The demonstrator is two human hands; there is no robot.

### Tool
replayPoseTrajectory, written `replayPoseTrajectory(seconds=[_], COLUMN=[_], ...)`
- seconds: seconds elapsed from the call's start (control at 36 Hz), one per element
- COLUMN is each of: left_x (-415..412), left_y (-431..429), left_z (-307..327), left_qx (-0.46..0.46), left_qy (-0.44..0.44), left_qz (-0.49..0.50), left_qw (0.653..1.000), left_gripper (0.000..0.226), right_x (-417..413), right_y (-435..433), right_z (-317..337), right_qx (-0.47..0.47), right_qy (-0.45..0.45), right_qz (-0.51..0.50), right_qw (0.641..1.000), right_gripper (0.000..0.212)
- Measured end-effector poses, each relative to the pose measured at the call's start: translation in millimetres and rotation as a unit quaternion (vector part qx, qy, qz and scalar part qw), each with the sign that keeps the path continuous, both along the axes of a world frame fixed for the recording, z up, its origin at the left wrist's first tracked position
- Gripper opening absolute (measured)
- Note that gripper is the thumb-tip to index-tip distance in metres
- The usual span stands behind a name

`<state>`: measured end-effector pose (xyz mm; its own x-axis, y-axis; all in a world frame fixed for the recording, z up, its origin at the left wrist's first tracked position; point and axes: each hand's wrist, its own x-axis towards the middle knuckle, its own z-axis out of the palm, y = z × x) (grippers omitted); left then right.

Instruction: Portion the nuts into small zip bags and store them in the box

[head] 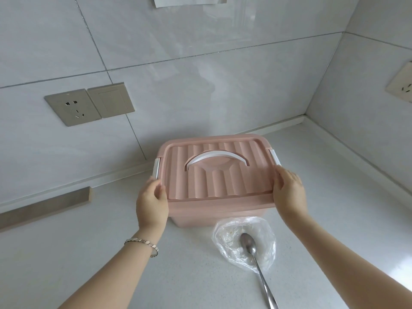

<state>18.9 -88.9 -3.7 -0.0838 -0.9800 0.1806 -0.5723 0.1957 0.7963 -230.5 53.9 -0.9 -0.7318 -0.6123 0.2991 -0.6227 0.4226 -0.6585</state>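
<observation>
pale counter (89, 253) — left hand (151, 204) and right hand (289, 195) clasp the closed pink box (218, 181).

Box (219, 175) ribbed matt plastic; spoon (256, 259) shiny metal; bag (225, 233) crinkled clear plastic.

Illumination is bright, even and diffuse with a cool grey-white cast, and shadows are faint: only a soft dark band on the tabletop (100, 253) at the base of the box (223, 186). The glossy wall tiles (200, 74) carry a pale, streaked reflection above the box, without blown-out glare. Wide-angle distortion tilts and bends the tile joints toward the frame borders; sharpness is adequate overall, slightly soft in fine detail.
</observation>
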Motion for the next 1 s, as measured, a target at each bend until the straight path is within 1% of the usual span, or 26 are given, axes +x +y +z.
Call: replayPoseTrajectory(seconds=[0.08,0.11,0.17,0.22,0.25,0.28,0.33,0.42,0.5,0.67,0.83,0.89,0.97,1.0], left_x=[10.6,16.4,28.8,38.8,41.6,43.3,40.3,29.5,16.2,-6.7,-15.1,-13.7,-12.4,-14.6], left_y=[3.1,6.3,10.9,12.2,12.0,11.2,10.0,9.8,4.4,-11.1,-22.3,-23.9,-28.3,-28.0], left_z=[-1.9,-3.2,-6.9,-10.4,-8.9,-7.0,-1.3,5.7,7.7,10.1,8.7,9.5,15.6,19.9], left_qx=[-0.029,-0.030,-0.038,-0.072,-0.082,-0.090,-0.089,-0.028,0.012,0.026,0.019,0.019,0.034,0.041], left_qy=[-0.071,-0.090,-0.134,-0.191,-0.213,-0.224,-0.217,-0.166,-0.137,-0.115,-0.133,-0.154,-0.227,-0.265], left_qz=[-0.111,-0.153,-0.211,-0.231,-0.231,-0.227,-0.212,-0.193,-0.162,-0.112,-0.110,-0.120,-0.139,-0.142], left_qw=[0.991,0.984,0.968,0.951,0.946,0.943,0.949,0.967,0.977,0.987,0.985,0.981,0.963,0.953], left_gripper=[0.028,0.037,0.066,0.087,0.091,0.091,0.085,0.071,0.067,0.063,0.060,0.060,0.059,0.059], right_x=[21.6,29.4,40.5,44.0,43.1,40.7,35.7,26.0,12.1,-7.9,-9.9,-8.1,-4.3,-1.3], right_y=[16.8,23.0,32.5,36.8,36.2,34.2,27.1,12.2,-10.6,-64.2,-82.1,-80.8,-75.2,-72.7], right_z=[-8.8,-12.5,-17.2,-18.9,-18.6,-18.3,-17.3,-12.3,-5.2,8.6,18.5,21.3,23.5,27.7], right_qx=[0.028,0.047,0.078,0.087,0.079,0.069,0.061,0.066,0.095,0.152,0.210,0.233,0.279,0.283], right_qy=[0.077,0.111,0.160,0.180,0.174,0.155,0.119,0.085,0.071,0.036,0.047,0.068,0.127,0.124], right_qz=[0.102,0.120,0.127,0.104,0.083,0.065,0.050,0.056,0.067,0.088,0.081,0.083,0.101,0.100], right_qw=[0.991,0.986,0.976,0.974,0.978,0.983,0.990,0.993,0.991,0.984,0.973,0.967,0.946,0.946], right_gripper=[0.037,0.041,0.048,0.042,0.035,0.031,0.034,0.037,0.037,0.037,0.037,0.039,0.044,0.042])
